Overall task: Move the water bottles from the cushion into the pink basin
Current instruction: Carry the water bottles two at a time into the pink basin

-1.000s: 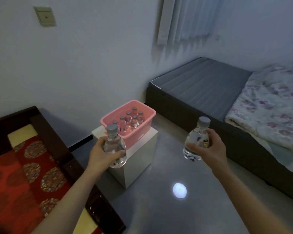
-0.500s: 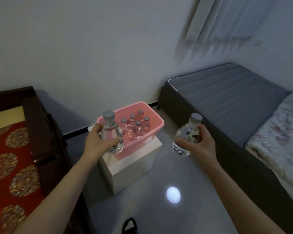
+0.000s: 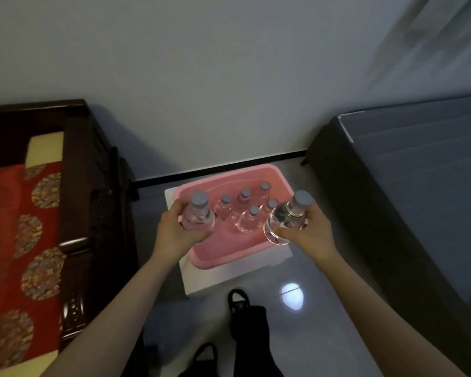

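The pink basin (image 3: 279,176) stands on a white box (image 3: 215,276) against the wall, with several clear water bottles (image 3: 248,220) upright inside. My left hand (image 3: 178,232) grips a clear bottle with a grey cap (image 3: 197,216) over the basin's left rim. My right hand (image 3: 314,234) grips a second bottle (image 3: 286,217), tilted, over the basin's right edge. The red patterned cushion (image 3: 17,240) lies on a dark wooden seat at the left; no bottles show on the part in view.
The dark wooden armrest (image 3: 76,213) of the seat stands left of the box. A grey mattress on a dark bed frame (image 3: 392,213) fills the right side. My feet (image 3: 238,303) are on the glossy grey floor just in front of the box.
I have stepped up to the box and now look down on it. Both hands have brought their bottles forward, from in front of the basin to over its rim.
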Available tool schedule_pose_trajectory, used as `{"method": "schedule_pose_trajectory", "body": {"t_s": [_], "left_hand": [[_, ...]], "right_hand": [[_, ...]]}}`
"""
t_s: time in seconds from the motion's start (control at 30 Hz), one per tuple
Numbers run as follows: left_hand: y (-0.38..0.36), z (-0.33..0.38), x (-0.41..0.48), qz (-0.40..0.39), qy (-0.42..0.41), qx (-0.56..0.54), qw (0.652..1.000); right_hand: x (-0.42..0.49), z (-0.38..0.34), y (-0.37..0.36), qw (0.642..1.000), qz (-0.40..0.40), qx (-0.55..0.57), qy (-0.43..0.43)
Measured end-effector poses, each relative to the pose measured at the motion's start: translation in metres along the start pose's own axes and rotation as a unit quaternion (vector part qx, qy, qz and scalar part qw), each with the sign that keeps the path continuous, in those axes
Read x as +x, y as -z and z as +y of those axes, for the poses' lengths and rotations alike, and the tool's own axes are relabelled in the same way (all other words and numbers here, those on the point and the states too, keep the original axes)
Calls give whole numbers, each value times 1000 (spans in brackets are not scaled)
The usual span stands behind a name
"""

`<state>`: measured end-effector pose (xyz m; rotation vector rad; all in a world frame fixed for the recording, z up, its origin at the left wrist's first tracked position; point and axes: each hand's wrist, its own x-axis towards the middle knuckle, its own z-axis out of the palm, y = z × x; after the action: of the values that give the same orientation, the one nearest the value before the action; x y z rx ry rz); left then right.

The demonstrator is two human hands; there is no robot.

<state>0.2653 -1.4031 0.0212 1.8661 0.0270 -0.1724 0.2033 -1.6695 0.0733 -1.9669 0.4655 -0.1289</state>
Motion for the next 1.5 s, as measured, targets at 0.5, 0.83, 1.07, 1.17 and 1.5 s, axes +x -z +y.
{"method": "schedule_pose_trajectory", "body": {"t_s": [0.5, 0.83, 1.07, 1.17, 1.5], "left_hand": [[-129, -99, 67, 184, 205, 93, 957], [-149, -150, 99, 221, 276, 117, 928], [-146, -153, 101, 173, 258, 123, 943], [-142, -153, 103, 156, 255, 115, 947], [-113, -127, 88, 39, 101, 299, 948]], "right_hand": [[124, 120, -143, 966, -208, -152, 35], [146, 164, -197, 957, -229, -175, -36], [154, 171, -194, 942, -280, -184, -11], [155, 169, -194, 936, -290, -197, -3], [151, 145, -159, 884, -314, -307, 157]]}}
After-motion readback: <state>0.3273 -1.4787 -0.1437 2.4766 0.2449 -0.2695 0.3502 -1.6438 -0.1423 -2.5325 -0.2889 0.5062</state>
